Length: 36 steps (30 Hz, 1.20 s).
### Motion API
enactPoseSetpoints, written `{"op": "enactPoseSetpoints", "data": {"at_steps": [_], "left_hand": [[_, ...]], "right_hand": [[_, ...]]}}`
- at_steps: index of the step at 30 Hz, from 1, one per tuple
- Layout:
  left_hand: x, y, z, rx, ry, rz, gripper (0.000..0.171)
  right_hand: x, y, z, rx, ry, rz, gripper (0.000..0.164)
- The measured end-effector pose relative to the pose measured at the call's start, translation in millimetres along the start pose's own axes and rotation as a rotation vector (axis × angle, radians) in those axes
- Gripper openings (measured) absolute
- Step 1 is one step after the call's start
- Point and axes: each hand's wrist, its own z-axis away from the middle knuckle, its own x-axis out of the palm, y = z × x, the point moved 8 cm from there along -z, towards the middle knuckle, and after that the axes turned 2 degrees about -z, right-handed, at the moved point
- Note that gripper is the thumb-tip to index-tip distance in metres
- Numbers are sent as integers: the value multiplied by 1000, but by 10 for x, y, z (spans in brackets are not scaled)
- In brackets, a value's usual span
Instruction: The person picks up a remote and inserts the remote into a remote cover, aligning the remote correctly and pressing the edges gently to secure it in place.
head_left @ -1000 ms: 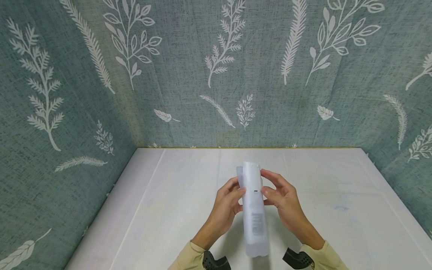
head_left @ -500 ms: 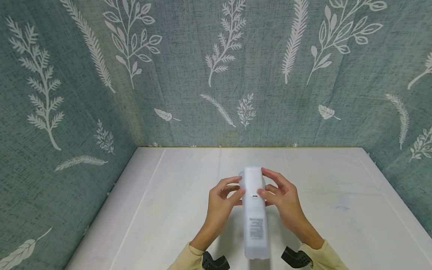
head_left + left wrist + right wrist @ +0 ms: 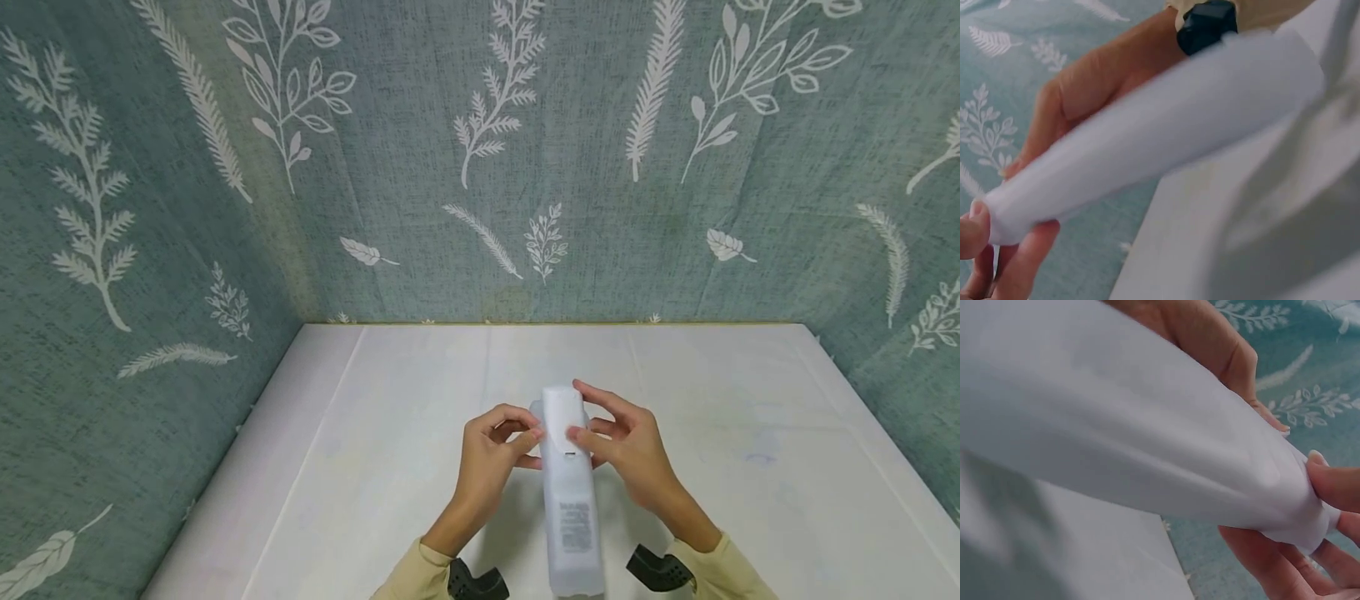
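A long white object (image 3: 572,500) with rounded edges slants up from the table. Grey printed text lies on its lower face, and a small dark slot is higher up; its exact kind I cannot tell. My left hand (image 3: 486,454) pinches its upper left edge, where a pale translucent part sticks out. On the other side my right hand (image 3: 633,450) grips the upper end, thumb on the front face and index finger at the top. In the left wrist view the white object (image 3: 1147,125) appears smooth and blurred. Fingers behind it are partly hidden.
Under the hands spreads a white table surface (image 3: 390,433) with faint creases. Teal cloth (image 3: 420,167) with white leaf prints rises behind and at both sides. Black wrist devices (image 3: 476,581) sit at the sleeves.
The white object has come down towards me and turned slightly, so its printed face shows more squarely. Both hands keep hold, and their fingers have shifted a little along its upper end.
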Motion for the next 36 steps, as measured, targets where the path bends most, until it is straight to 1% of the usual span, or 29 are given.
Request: {"op": "enactPoseSetpoints", "data": {"at_steps": [3, 8, 10, 13, 16, 18, 20, 23, 25, 27, 28, 30, 32, 35, 36], "left_hand": [[10, 13, 11, 8, -4, 9, 7], [22, 20, 11, -3, 11, -4, 7], [28, 13, 5, -20, 21, -24, 12], [42, 10, -7, -40, 29, -95, 30], [41, 41, -15, -37, 36, -170, 46], [30, 91, -16, -25, 42, -178, 51], [22, 163, -10, -19, 47, -156, 50], [19, 264, 16, -23, 50, -122, 49], [12, 266, 18, -19, 52, -123, 48], [5, 230, 13, -17, 55, -120, 48], [0, 213, 10, -13, 58, -125, 48], [19, 266, 29, 4, 61, -152, 49], [55, 371, 63, 15, 62, -196, 49], [102, 543, 104, 47, 56, -259, 49], [100, 548, 103, 54, 55, -266, 49]], "right_hand": [[13, -31, -3, -20, -22, 27, 55], [46, -50, 0, -3, -40, 105, 55], [52, -44, -3, 4, -39, 138, 55], [58, -38, -8, -7, -41, 159, 55], [57, -45, 5, -43, -60, 110, 54], [47, -54, 23, -75, -71, 60, 50], [27, -62, 43, -107, -70, 30, 45], [5, -62, 63, -145, -52, 35, 37], [-4, -57, 61, -161, -39, 53, 33], [-17, -49, 45, -164, -34, 43, 30], [-27, -41, 38, -162, -32, 39, 28], [-44, -23, 26, -150, -30, 19, 23], [-63, -3, 28, -138, -24, -15, 18], [-69, 12, 44, -143, -18, -54, 12], [-64, 12, 48, -150, -19, -67, 10]]}}
